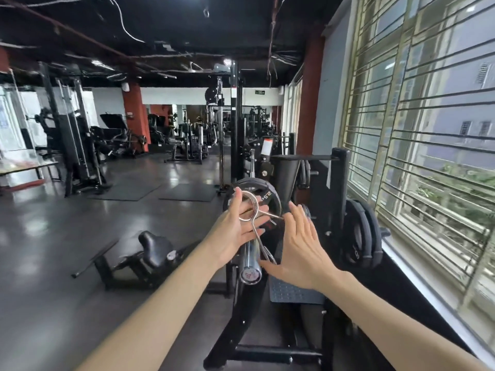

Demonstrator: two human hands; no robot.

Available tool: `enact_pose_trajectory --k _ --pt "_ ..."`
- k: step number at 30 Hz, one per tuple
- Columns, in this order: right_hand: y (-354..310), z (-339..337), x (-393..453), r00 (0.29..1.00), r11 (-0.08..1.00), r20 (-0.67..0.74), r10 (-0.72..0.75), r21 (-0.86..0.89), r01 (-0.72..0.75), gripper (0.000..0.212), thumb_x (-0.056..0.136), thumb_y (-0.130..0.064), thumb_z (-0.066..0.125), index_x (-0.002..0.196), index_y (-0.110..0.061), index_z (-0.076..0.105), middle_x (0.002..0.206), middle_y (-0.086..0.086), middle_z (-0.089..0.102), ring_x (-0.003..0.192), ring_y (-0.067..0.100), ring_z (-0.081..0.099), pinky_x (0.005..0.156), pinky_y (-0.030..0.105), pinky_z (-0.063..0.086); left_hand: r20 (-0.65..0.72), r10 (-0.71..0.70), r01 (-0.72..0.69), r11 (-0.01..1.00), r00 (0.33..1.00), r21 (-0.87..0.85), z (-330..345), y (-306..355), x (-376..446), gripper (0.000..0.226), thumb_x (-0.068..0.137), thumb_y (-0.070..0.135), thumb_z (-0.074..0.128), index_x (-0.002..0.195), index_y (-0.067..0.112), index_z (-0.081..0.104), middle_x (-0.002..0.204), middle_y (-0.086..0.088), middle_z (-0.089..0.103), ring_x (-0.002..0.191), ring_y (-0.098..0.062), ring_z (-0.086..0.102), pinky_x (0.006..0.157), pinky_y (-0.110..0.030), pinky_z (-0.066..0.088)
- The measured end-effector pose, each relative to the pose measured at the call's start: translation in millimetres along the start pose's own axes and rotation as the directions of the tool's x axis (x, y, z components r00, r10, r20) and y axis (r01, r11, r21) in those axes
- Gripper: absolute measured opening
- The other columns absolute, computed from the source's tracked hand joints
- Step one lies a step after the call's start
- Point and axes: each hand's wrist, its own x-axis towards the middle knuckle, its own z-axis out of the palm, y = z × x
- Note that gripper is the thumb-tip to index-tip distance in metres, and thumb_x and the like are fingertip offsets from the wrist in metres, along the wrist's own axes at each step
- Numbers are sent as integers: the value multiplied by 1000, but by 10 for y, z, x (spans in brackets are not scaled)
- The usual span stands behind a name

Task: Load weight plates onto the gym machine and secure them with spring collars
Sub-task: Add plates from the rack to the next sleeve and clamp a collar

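One chrome spring collar (250,207), a wire coil with two long handles, sits against the palm and spread fingers of the left hand (237,227), just above the shiny steel loading sleeve (249,259) of the black gym machine (284,172). Whether the coil already rings the sleeve cannot be told. Behind it a round black weight plate (263,190) is on the sleeve. The right hand (297,247) is flat and released, fingers near the handle tips. More black plates (361,234) hang beside the barred window (428,129).
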Motion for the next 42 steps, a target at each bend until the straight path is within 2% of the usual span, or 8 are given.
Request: enact_pose_trajectory --k 3,5,7,11,19,25,38,42 --pt "17 11 -221 1000 992 23 -17 -128 20 104 74 -69 60 146 0 33 143 14 42 133 34 41 113 44 32 -17 -86 85 996 996 -27 -10 -107 -138 66 97 67 33 127 16 63 121 -1 74 115 -19 69 101 -39 51" --pt "68 81 -355 1000 978 1 -29 -207 28 93 65 -66 67 129 -1 52 116 8 54 104 31 55 92 45 46 -223 -133 134 991 966 -14 -9 -198 -202 61 98 65 39 116 14 68 111 0 77 106 -18 71 92 -35 53" --pt "166 178 -471 997 967 -38 -73 -248 61 81 56 -61 75 112 -4 60 99 5 55 86 27 56 80 43 51 -423 -167 198 980 891 29 -11 -346 -254 49 100 58 44 109 15 67 112 2 71 96 -15 65 84 -33 49" --pt "237 331 -669 983 934 15 -184 -309 179 63 48 -44 87 92 -8 60 86 6 51 75 27 49 70 39 49 -468 -352 404 915 811 12 60 -675 -363 57 96 60 50 132 16 56 128 -3 61 111 -22 61 92 -39 50" --pt "389 398 -613 968 907 0 -250 -350 234 53 46 -13 88 90 -7 59 85 10 53 73 28 50 63 39 49 -383 -478 552 827 791 107 92 -889 -364 75 85 81 43 116 15 61 113 -12 71 98 -28 71 83 -41 60" --pt "502 509 -525 950 873 -26 -310 -405 274 59 52 -9 84 103 -3 57 94 13 53 80 30 49 69 40 49 -300 -505 529 848 809 0 -49 -981 -269 69 90 67 55 122 6 66 98 -13 73 87 -25 72 72 -40 63" --pt "741 680 -129 887 743 -44 -459 -566 356 78 57 -14 85 122 4 48 112 19 43 89 35 47 76 43 49 -216 -493 482 870 843 -103 -189 -1069 58 61 89 65 60 128 18 63 101 -8 75 93 -22 72 76 -40 56" --pt "742 928 -126 936 839 -86 -341 -478 262 96 48 -30 92 124 7 48 107 20 54 94 36 50 83 45 54 -233 -512 521 853 827 -24 -269 -981 240 53 89 57 67 125 18 61 118 -2 70 99 -21 69 89 -47 57"
